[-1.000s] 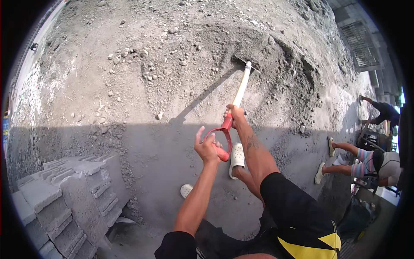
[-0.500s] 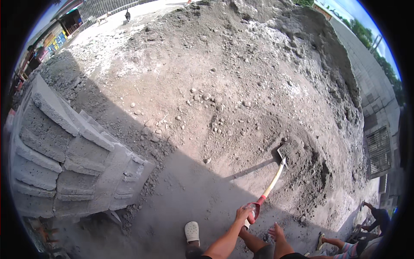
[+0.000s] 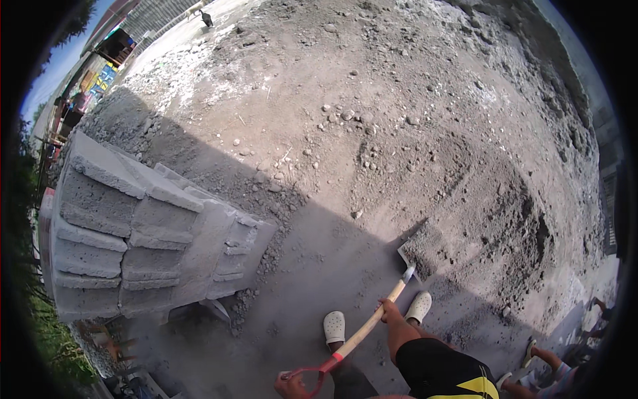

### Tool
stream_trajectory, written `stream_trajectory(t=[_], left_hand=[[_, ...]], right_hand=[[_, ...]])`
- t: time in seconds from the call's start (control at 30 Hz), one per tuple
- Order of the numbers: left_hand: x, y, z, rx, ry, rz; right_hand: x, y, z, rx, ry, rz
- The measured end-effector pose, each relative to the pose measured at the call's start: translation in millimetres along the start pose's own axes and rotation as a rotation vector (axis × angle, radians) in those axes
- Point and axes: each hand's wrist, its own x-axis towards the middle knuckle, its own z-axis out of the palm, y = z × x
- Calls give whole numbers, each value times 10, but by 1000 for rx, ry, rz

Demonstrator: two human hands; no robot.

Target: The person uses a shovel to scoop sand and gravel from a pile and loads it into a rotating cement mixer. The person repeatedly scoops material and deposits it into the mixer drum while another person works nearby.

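A shovel with a pale wooden shaft and a red D-shaped handle slants up and to the right across the lower middle. My left hand is closed on the red handle at the lower edge. Farther along, my right hand wraps round the wooden shaft, near the metal socket. Grey sand covers much of the blade, whose metal edge shows at its near left corner. The blade lies low against the foot of the sand heap, by the shadow's edge. My feet, in cream clogs, stand on either side of the shaft.
Stacked grey concrete blocks stand close on the left. Scattered stones dot the slope ahead. At the lower right another person's leg and clogs are near. A dark animal is far off at the upper left.
The shovel has come back toward me, its blade lower and nearer. My left hand has moved down and left with the handle; my right hand, open before, has taken hold of the shaft.
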Motion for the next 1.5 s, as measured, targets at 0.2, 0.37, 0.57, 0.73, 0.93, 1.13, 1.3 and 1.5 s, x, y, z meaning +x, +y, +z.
stream_trajectory(t=[0.2,0.37,0.57,0.73,0.93,1.13,1.3,1.5], left_hand=[[275,17,-1229,237,8,246],[436,297,-2534,306,6,383],[660,1159,-3280,318,-106,690],[112,1819,-3558,259,-272,797],[340,1785,-3209,422,-544,921],[-76,849,-2276,349,-1194,1215],[-1677,-318,-1467,211,-1756,952],[-5298,-1299,-3246,157,-2559,768]], right_hand=[[-535,916,203,83,-72,111],[-1762,1649,546,51,-57,107],[-2474,2001,527,369,-278,83],[-3032,2505,425,552,-288,41],[-3249,3064,-612,857,-265,-202],[-4343,3832,-2760,1362,180,-318],[-6112,4711,-4662,1713,411,-714],[-7772,7115,-6676,2006,756,-1685]])
